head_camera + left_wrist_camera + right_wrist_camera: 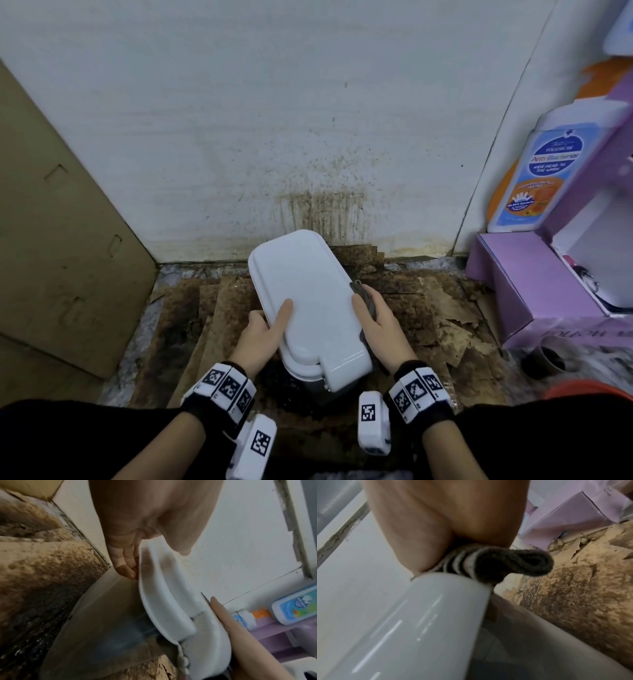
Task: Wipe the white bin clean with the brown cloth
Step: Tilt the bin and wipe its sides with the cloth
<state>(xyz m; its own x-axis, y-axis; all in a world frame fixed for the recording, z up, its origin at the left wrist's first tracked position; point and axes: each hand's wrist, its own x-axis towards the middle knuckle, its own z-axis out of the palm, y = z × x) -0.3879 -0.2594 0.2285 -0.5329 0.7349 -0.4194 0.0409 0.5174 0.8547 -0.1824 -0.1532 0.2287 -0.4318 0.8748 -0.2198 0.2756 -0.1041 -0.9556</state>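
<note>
The white bin (310,308) stands on the stained floor (428,308) close to the wall (274,120), its lid (301,284) closed and tipped toward the person. The lid's long axis runs from the hinge end near the person's wrists away toward the wall, slanting a little to the left. The left hand (265,330) grips the lid's left edge, thumb lying flat on top and fingers curled under the rim, as the left wrist view shows. The right hand (378,325) is on the opposite long edge, thumb on the lid top, with the brown cloth (363,294) bunched in its grip; in the right wrist view the folded cloth (505,563) is pinched between thumb and fingers and touches the lid's rounded edge. So the cloth already sits at the right flank, about halfway along, and the bare lid top lies to its left. A wipe would likely run along the long axis or across toward the left hand, which seems placed to steady the bin. A purple box (524,284) and a bottle (544,171) stand well to the right.
</note>
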